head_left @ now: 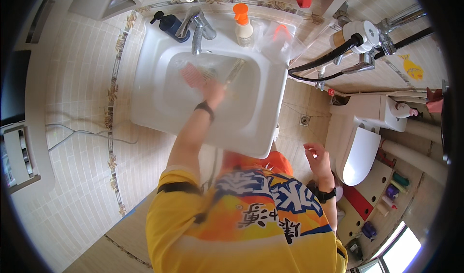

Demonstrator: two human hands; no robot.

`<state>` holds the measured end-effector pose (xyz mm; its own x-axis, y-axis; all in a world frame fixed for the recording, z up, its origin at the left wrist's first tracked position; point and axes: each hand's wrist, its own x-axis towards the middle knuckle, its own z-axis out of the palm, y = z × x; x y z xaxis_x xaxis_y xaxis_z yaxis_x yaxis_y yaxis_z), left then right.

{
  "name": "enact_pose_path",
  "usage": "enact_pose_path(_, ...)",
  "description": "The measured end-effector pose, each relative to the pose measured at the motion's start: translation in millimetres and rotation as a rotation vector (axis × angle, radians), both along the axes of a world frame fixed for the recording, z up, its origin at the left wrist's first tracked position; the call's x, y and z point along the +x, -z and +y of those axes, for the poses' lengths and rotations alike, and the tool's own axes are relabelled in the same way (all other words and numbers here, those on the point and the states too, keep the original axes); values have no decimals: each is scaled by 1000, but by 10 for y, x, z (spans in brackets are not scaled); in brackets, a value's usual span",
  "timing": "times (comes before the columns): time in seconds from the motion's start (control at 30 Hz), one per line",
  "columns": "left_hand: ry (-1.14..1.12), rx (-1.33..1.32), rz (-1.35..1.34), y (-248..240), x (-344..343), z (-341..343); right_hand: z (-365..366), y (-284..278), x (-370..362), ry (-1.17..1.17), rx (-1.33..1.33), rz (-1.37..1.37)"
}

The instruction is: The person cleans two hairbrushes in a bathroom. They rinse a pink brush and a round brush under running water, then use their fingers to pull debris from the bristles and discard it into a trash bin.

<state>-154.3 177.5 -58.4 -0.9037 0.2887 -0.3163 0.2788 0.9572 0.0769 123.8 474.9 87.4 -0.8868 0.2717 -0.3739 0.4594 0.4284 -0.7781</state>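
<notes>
My left hand [214,90] reaches down into the white washbasin [145,99], its fingers smeared by motion. It is at the near end of a pinkish-red ridged piece [191,75] whose kind I cannot make out, and whether the fingers grip it does not show. Just right of that hand, a slim pale strip-like thing [235,72] slants across the bowl. Away from the basin, to its right, my right hand [317,159] hangs in the air with loosely bent fingers, apart and holding nothing.
On the basin's back ledge stand a dark pump bottle [172,27], a chrome faucet [197,29], a white bottle with an orange pump [243,29] and a clear plastic bag [276,43]. Pipes and a black hose [328,60] run along the right wall. A white toilet [360,150] stands at right.
</notes>
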Motion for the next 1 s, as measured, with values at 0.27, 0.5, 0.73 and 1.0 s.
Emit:
enact_pose_path(0.27,116,-27,438,-613,243,-224,-329,-51,-648,-246,-64,256)
enact_pose_path(0.5,129,45,539,-1326,598,-275,-821,-100,-1374,-320,-78,395)
enact_pose_path(0.73,242,173,772,-1673,866,-456,-1134,-285,-1682,-215,36,691)
enact_pose_path(1.0,387,137,818,-1909,938,-478,-1332,-513,-1903,-447,252,758)
